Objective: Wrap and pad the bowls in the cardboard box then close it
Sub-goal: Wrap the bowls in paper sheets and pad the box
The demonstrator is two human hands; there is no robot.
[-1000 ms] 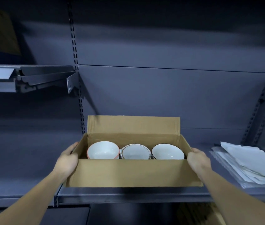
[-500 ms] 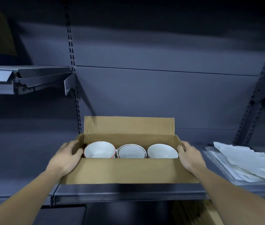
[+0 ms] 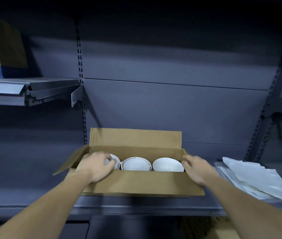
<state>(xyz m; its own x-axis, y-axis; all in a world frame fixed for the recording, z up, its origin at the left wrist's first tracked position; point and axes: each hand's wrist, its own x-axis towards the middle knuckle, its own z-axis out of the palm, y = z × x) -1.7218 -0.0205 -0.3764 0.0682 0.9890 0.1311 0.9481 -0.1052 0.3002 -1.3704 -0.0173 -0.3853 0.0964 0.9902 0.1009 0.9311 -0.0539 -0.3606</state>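
On the shelf (image 3: 136, 207), three bowls (image 3: 136, 164) sit in the open cardboard box (image 3: 136, 181); my left hand (image 3: 96, 167) covers the leftmost, grip too blurred to tell. My right hand (image 3: 198, 168) hovers slack at its right end, near white sheets (image 3: 250, 176).

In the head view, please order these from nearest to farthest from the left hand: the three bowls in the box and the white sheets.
From the left hand:
1. Left bowl, under its fingers.
2. Middle bowl, centre of the box.
3. Right bowl, box's right end.
4. White sheets, on the shelf right of the box.
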